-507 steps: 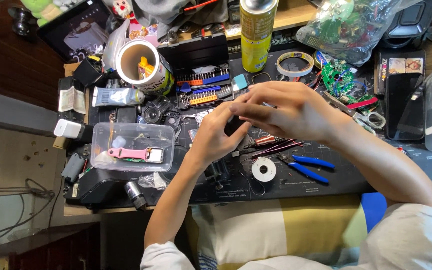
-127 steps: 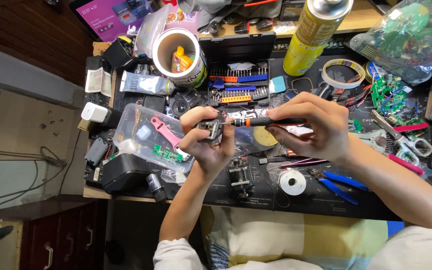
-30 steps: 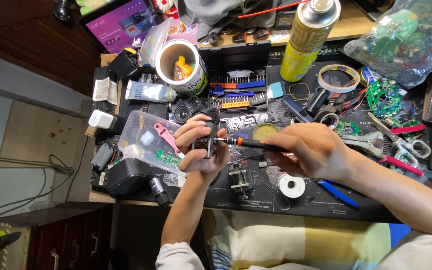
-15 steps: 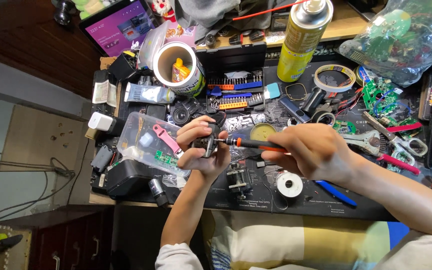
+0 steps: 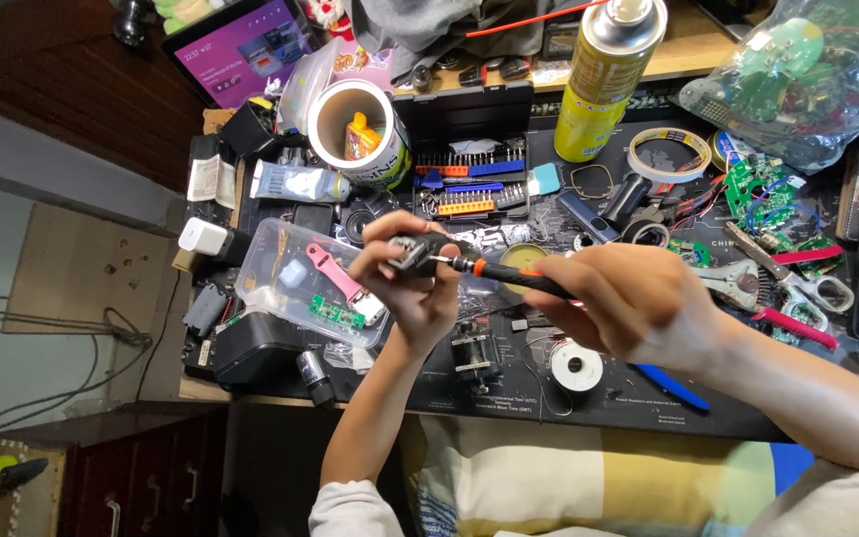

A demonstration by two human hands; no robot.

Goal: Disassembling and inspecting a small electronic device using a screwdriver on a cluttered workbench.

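L hand point(image 5: 412, 283): fingers curled shut round small dark gadget point(image 5: 412, 254), held up above work mat point(image 5: 569, 398), over its left-centre, just beside clear plastic box point(image 5: 295, 283).
R hand point(image 5: 638, 303): closed on precision screwdriver point(image 5: 509, 275), pen-style grip; black shaft w/ orange band, tip touching gadget's right face.
Technique (judgement): keep driver square to screw, light axial push, turn w/ fingertips only; L hand braces part so tip doesn't cam out.
Gadget look: compact, dark grey/black casing, metallic glint by tip; mostly hidden by fingers, type can't be told.
Nearby: solder spool point(image 5: 576, 366) near front edge; bit set point(image 5: 469, 184) toward back.
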